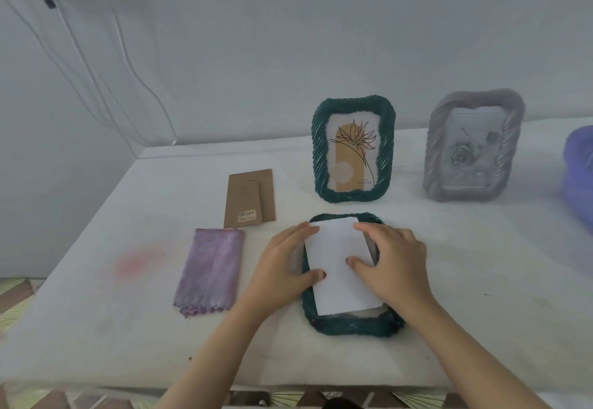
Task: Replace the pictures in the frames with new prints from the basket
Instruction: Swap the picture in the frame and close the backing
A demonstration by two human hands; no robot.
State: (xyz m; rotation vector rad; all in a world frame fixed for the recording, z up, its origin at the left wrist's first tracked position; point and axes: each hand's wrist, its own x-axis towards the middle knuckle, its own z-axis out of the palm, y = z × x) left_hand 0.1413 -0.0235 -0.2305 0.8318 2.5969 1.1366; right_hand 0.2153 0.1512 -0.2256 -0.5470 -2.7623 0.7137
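Bottom edge: both forearms enter from below; their elbows are cut off. A strip of patterned floor tile (19, 296) shows past the worktop's near and left edges, blurred.

Worktop (481, 280): white and matte, with a faint pink stain (138, 261) on its left part.

Near centre: a teal rope-pattern frame (353, 325) lies flat. A white sheet (340, 267) lies on it, blank side up and slightly skewed. The sheet hides the frame's opening, and its underside cannot be seen.

Left hand (282, 261): fingers straight, laid flat along the sheet's left edge, thumb tip on the paper. Nothing grasped.
Right hand (394, 261): fingers loosely spread over the sheet's right edge and top corner, thumb on the paper. It presses and does not grip. This hand covers the frame's right rail.

Left of the hands: a folded lilac cloth (210, 270) with a scalloped near hem.
Beyond it: a brown card backing board (250, 198) with a fold-out stand, lying flat. It bears a small label (247, 215) whose print is too fine to read.

Farther back: a second teal frame (319, 152) stands upright, holding a line-drawn flower print (351, 155). The tiny caption at its foot is illegible.
To its right: a grey ribbed frame (433, 152), hazy, with a rose picture only dimly seen behind the glass.
Right edge: a blue basket (580, 177), mostly cut off and blurred, its contents not visible.

Rear: a plain pale wall. White cables (128, 55) run down the corner from a blurred white object at top left.
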